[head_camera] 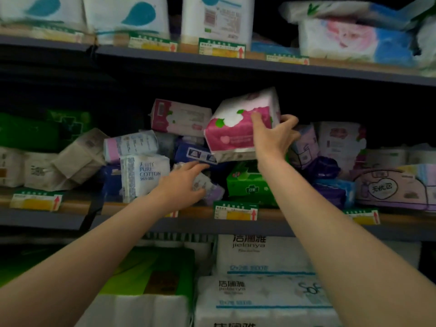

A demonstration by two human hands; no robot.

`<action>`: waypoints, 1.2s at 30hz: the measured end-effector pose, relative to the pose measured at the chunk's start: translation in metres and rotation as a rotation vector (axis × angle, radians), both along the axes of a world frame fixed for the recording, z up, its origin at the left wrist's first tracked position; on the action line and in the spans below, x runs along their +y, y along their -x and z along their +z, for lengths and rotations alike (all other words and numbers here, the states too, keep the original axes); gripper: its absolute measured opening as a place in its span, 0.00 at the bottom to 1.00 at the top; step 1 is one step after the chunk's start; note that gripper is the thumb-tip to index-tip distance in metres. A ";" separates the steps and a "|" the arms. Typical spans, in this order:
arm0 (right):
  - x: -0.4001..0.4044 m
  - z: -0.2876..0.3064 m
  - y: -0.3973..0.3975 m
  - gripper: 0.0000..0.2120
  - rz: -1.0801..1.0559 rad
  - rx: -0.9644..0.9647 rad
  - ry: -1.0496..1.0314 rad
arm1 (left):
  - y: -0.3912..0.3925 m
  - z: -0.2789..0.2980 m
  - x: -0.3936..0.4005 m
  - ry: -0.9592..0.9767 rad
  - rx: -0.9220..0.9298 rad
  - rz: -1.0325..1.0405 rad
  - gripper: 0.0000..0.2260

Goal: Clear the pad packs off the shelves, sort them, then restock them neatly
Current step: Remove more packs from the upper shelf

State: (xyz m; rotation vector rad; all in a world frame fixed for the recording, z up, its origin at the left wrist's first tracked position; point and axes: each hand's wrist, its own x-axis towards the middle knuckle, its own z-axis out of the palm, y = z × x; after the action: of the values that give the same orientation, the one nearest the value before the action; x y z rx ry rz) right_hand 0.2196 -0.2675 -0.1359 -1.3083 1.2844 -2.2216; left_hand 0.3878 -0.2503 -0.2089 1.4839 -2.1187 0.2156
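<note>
Both hands clearing: my right hand (pixel 274 135) grips a pink-and-white plastic pad pack (pixel 238 123), left hand (pixel 181 182) open-fingered, reaching next for the small purple pack (pixel 207 187).

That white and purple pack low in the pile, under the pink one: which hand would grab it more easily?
Probably the left hand. It holds nothing, its fingers are spread, and it already reaches the white and purple pack. The right hand is busy gripping the pink pack higher up.

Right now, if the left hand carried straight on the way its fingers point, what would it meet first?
Most likely the blue-purple pack just beyond the fingertips of the left hand, low in the pile. Depth is unclear, so the gap cannot be judged.
</note>
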 end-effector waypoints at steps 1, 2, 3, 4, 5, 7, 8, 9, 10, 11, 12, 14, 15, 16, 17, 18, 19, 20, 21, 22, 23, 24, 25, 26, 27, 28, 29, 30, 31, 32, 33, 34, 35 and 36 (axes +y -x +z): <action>0.006 -0.003 0.006 0.25 -0.001 0.018 0.010 | -0.002 -0.003 0.000 -0.044 -0.014 -0.011 0.28; 0.010 -0.005 0.013 0.24 -0.005 0.035 0.017 | -0.004 -0.005 0.000 -0.067 0.009 -0.019 0.27; 0.014 -0.007 0.018 0.23 -0.003 0.047 0.021 | -0.005 -0.007 0.000 -0.067 0.060 -0.019 0.26; 0.019 -0.009 0.023 0.22 0.009 0.050 0.022 | -0.007 -0.008 0.000 -0.034 0.107 -0.006 0.26; 0.022 -0.011 0.026 0.21 0.026 0.047 0.029 | -0.008 -0.009 0.001 0.032 0.140 0.017 0.25; 0.029 -0.014 0.032 0.18 0.072 0.066 0.055 | -0.011 -0.006 0.005 0.224 0.282 0.028 0.21; 0.031 -0.014 0.034 0.16 0.118 0.089 0.066 | -0.013 -0.002 0.007 0.304 0.414 -0.002 0.19; 0.034 -0.014 0.037 0.15 0.189 0.117 0.078 | -0.015 0.005 0.012 0.359 0.565 -0.052 0.17; 0.038 -0.012 0.039 0.13 0.287 0.152 0.082 | -0.019 0.013 0.017 0.385 0.719 -0.114 0.16; 0.042 -0.010 0.040 0.11 0.394 0.204 0.083 | -0.024 0.024 0.024 0.408 0.839 -0.173 0.15; 0.045 -0.006 0.042 0.11 0.484 0.290 0.079 | -0.031 0.034 0.031 0.434 0.892 -0.211 0.16; 0.050 0.000 0.041 0.16 0.578 0.558 0.020 | -0.044 0.051 0.046 0.470 0.754 -0.229 0.20; 0.053 0.001 0.037 0.19 0.599 0.695 -0.027 | -0.048 0.058 0.052 0.453 0.595 -0.247 0.24; 0.056 0.001 0.031 0.20 0.624 0.810 -0.074 | -0.050 0.064 0.060 0.383 0.433 -0.281 0.28; 0.058 0.000 0.025 0.21 0.652 0.894 -0.119 | -0.050 0.069 0.067 0.248 0.295 -0.307 0.31; 0.060 -0.002 0.020 0.22 0.680 0.968 -0.164 | -0.049 0.072 0.074 0.070 0.191 -0.310 0.35; 0.062 -0.005 0.016 0.23 0.710 1.033 -0.207 | -0.047 0.074 0.078 -0.113 0.115 -0.292 0.39; 0.064 -0.008 0.012 0.24 0.733 1.090 -0.252 | -0.047 0.074 0.079 -0.278 0.056 -0.255 0.41; 0.065 -0.013 0.009 0.25 0.752 1.135 -0.292 | -0.047 0.072 0.080 -0.409 -0.004 -0.209 0.43; 0.067 -0.019 0.008 0.24 0.770 1.163 -0.319 | -0.049 0.068 0.079 -0.507 -0.062 -0.175 0.44; 0.068 -0.024 0.006 0.23 0.800 1.173 -0.332 | -0.052 0.062 0.078 -0.596 -0.108 -0.164 0.45; 0.070 -0.029 0.003 0.23 0.838 1.176 -0.331 | -0.056 0.053 0.075 -0.699 -0.123 -0.184 0.46; 0.072 -0.034 0.001 0.23 0.870 1.180 -0.326 | -0.060 0.044 0.073 -0.814 -0.101 -0.227 0.45; 0.073 -0.040 -0.002 0.23 0.900 1.183 -0.326 | -0.064 0.034 0.071 -0.919 -0.059 -0.278 0.44; 0.074 -0.046 -0.005 0.22 0.923 1.183 -0.332 | -0.067 0.023 0.071 -0.999 -0.020 -0.318 0.43; 0.074 -0.052 -0.008 0.22 0.948 1.174 -0.347 | -0.072 0.013 0.072 -1.058 0.012 -0.346 0.44; 0.074 -0.060 -0.011 0.22 0.979 1.162 -0.367 | -0.076 0.002 0.072 -1.091 0.044 -0.356 0.44; 0.074 -0.068 -0.014 0.24 1.012 1.159 -0.396 | -0.079 -0.008 0.074 -1.100 0.074 -0.343 0.43; 0.073 -0.077 -0.017 0.26 1.046 1.173 -0.442 | -0.082 -0.018 0.076 -1.098 0.093 -0.310 0.40; 0.072 -0.087 -0.020 0.27 1.070 1.203 -0.507 | -0.084 -0.029 0.079 -1.092 0.101 -0.265 0.38; 0.073 -0.099 -0.024 0.28 1.094 1.237 -0.581 | -0.086 -0.039 0.082 -1.090 0.094 -0.225 0.37; 0.076 -0.113 -0.029 0.28 1.118 1.272 -0.656 | -0.087 -0.050 0.085 -1.085 0.081 -0.192 0.37; 0.078 -0.129 -0.035 0.30 1.134 1.317 -0.726 | -0.087 -0.061 0.088 -1.084 0.065 -0.165 0.38; 0.083 -0.147 -0.042 0.33 1.139 1.364 -0.785 | -0.086 -0.074 0.091 -1.088 0.043 -0.137 0.38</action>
State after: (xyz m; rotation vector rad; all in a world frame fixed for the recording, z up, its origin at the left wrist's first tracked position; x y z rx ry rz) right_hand 0.2614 -0.1849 -0.2831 -2.2623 0.9435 0.1044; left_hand 0.4740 -0.1594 -0.2829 1.7957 -2.3827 -1.1788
